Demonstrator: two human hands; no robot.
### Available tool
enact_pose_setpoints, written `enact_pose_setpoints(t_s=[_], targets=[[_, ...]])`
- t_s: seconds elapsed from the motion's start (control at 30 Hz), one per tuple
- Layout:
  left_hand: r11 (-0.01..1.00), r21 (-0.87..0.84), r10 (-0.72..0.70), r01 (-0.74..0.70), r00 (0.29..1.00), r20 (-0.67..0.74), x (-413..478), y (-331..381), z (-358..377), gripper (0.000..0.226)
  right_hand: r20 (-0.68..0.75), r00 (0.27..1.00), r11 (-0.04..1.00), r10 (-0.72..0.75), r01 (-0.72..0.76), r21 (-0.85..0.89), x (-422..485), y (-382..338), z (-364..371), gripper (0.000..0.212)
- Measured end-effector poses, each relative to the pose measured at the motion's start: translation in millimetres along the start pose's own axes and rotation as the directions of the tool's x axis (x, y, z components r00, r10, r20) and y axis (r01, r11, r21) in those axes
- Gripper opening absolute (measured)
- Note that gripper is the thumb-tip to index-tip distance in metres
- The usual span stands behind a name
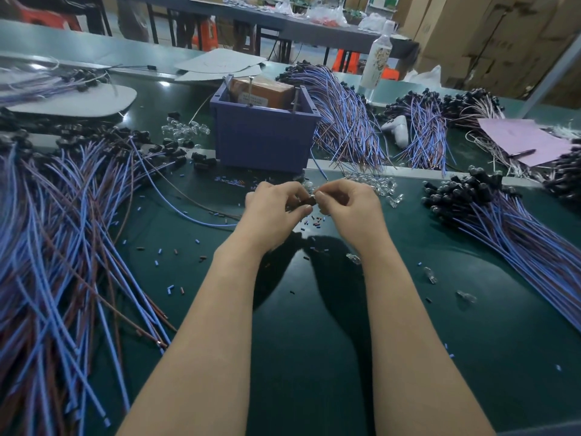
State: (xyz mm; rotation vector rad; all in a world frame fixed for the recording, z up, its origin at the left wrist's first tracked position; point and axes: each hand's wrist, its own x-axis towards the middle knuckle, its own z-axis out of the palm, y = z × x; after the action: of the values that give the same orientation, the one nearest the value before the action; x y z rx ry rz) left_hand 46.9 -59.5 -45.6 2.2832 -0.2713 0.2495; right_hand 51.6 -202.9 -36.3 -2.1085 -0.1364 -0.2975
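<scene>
My left hand [273, 209] pinches a small black socket [306, 202] over the middle of the green table [301, 325]. A blue wire [185, 212] and a brown wire [191, 199] trail from the socket to the left. My right hand [349, 204] pinches a small clear bulb [314, 194] at the socket's right end; the two hands meet there. Fingers hide most of both parts.
A purple bin [264, 136] stands just behind the hands. A big heap of blue and brown wires [63, 247] fills the left; wired sockets [490, 209] lie at the right. Loose clear bulbs [374, 184], cut sleeve bits, a bottle [375, 58] and pink paper [528, 136] lie around.
</scene>
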Motion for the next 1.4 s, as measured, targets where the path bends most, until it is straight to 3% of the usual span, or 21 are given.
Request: enact_pose_setpoints(t_s=[0.1, 0.17, 0.27, 0.33, 0.57, 0.7, 0.87, 0.93, 1.0, 1.07, 1.13, 1.2, 1.23, 1.3, 1.33, 1.4], targets=[[0.999, -0.033, 0.029, -0.028, 0.999, 0.023, 0.6, 1.5, -0.2, 0.012, 0.016, 1.000, 0.998, 0.017, -0.017, 0.055, -1.1, -0.8, -0.6, 0.012], [0.997, -0.076, 0.033, -0.034, 0.999, -0.013, 1.4, 3.8, -0.5, 0.012, 0.009, 0.999, 0.974, 0.042, -0.043, 0.224, -2.7, -3.5, 0.9, 0.013], [0.986, -0.167, 0.018, -0.032, 0.996, -0.085, 1.4, 9.4, -1.0, 0.013, 0.004, 0.983, 0.766, 0.183, -0.145, 0.626, -4.2, -7.3, 5.8, 0.009], [0.985, -0.173, 0.006, -0.021, 0.996, -0.087, 0.9, 10.2, -0.8, 0.013, 0.015, 0.960, 0.656, 0.278, -0.201, 0.727, -4.1, -6.4, 9.6, 0.011], [0.996, -0.071, 0.052, -0.058, 0.995, -0.081, 1.0, 8.0, 2.6, 0.011, 0.039, 0.960, 0.649, 0.278, -0.218, 0.729, -3.4, -3.2, 19.7, 0.017], [0.997, -0.071, -0.003, -0.007, 0.989, -0.145, 1.7, 9.1, 7.7, 0.013, 0.030, 0.960, 0.635, 0.277, -0.207, 0.744, -3.0, -4.7, 22.0, 0.015], [0.990, 0.129, -0.014, 0.051, 0.962, -0.272, 3.5, 13.1, 13.3, 0.025, -0.038, 0.975, 0.758, 0.218, -0.145, 0.636, -2.6, -9.2, 24.7, 0.012], [0.998, 0.019, 0.058, -0.055, 0.953, -0.299, 2.7, 17.2, 12.0, 0.022, -0.088, 0.956, 0.708, 0.281, -0.145, 0.692, 0.5, -9.5, 19.4, 0.012], [0.982, -0.164, 0.054, -0.094, 0.970, -0.235, 2.8, 22.1, 10.0, 0.023, -0.099, 0.918, 0.577, 0.384, -0.155, 0.802, 4.1, -9.0, 11.0, 0.012], [0.955, -0.280, -0.094, 0.093, 0.996, 0.012, 3.4, 26.8, 10.6, 0.050, -0.067, 0.890, 0.438, 0.451, -0.155, 0.885, 5.8, -6.7, 3.6, 0.013], [0.791, -0.433, -0.312, 0.432, 0.894, 0.323, 3.2, 28.7, 13.2, 0.064, -0.041, 0.882, 0.368, 0.470, -0.154, 0.917, 5.5, -4.6, -0.4, 0.014], [0.474, -0.641, -0.418, 0.604, 0.795, 0.440, 4.5, 24.2, 13.9, 0.060, -0.037, 0.875, 0.365, 0.482, -0.162, 0.917, 5.2, -3.4, -2.9, 0.014], [0.307, -0.756, -0.446, 0.578, 0.789, 0.422, 6.0, 20.7, 12.2, 0.052, -0.039, 0.871, 0.365, 0.490, -0.165, 0.916, 5.3, -3.4, -4.5, 0.015], [0.052, -0.927, -0.506, 0.371, 0.810, 0.296, 10.3, 12.0, 5.2, 0.034, -0.053, 0.858, 0.353, 0.510, -0.154, 0.923, 5.5, -2.4, -7.9, 0.015], [0.013, -0.968, -0.541, 0.250, 0.816, 0.203, 11.7, 7.6, 0.5, 0.030, -0.074, 0.845, 0.348, 0.529, -0.137, 0.927, 5.5, -1.0, -9.4, 0.015], [0.087, -0.994, -0.610, 0.062, 0.792, -0.004, 13.0, 0.2, -7.8, 0.032, -0.172, 0.785, 0.377, 0.595, -0.084, 0.922, 6.9, 3.4, -13.1, 0.017]])
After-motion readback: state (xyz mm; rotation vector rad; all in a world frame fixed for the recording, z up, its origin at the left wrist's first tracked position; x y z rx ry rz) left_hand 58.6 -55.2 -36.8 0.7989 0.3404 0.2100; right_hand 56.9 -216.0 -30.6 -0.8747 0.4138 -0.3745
